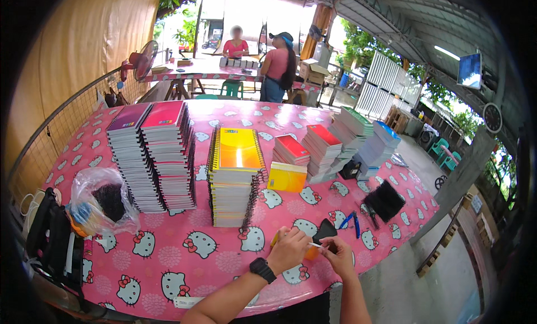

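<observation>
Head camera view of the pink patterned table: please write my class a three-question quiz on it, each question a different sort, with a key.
1. Multiple choice: where does the blue-handled plier-like tool lie?
A) On top of the stack of red-covered notebooks
B) On the pink patterned table, just beyond the right hand
C) Inside the clear plastic bag
2. True or false: a black wristwatch is worn on the wrist of the left hand.
3. Short answer: what colour is the top cover of the tall spiral-bound notebook stack standing alone mid-table?

Key: 1. B; 2. True; 3. Yellow shading to orange.
</observation>
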Available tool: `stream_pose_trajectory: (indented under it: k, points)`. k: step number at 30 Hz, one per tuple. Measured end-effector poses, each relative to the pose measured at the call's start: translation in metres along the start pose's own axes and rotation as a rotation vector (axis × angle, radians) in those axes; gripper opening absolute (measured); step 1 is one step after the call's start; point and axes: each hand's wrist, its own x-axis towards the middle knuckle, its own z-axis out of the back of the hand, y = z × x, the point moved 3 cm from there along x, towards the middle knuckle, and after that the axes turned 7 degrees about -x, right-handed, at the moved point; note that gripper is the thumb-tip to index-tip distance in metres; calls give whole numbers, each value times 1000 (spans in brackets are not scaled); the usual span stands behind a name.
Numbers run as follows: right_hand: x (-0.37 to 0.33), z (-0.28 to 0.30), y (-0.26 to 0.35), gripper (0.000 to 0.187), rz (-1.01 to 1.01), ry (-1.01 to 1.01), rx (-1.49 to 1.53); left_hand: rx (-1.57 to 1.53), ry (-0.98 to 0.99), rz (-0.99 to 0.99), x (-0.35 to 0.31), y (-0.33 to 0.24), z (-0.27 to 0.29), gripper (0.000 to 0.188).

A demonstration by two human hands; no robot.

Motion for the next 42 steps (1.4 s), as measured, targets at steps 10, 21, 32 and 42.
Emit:
stream_pose_trajectory:
  k: [10,21,32,42]
  points:
    - [-5,-3,1,30,112,-143,35,-140,16,-44,3,-5,-1,10]
    - [-20,9,11,20,149,-40,-163,-192,3,-112,-1,-12,-4,14]
    - [-25,12,12,26,31,-5,-86,-222,39,-82,-3,-12,-4,12]
    - [-26,14,-9,29,-39,68,-14,-229,69,-72,-2,-12,-5,10]
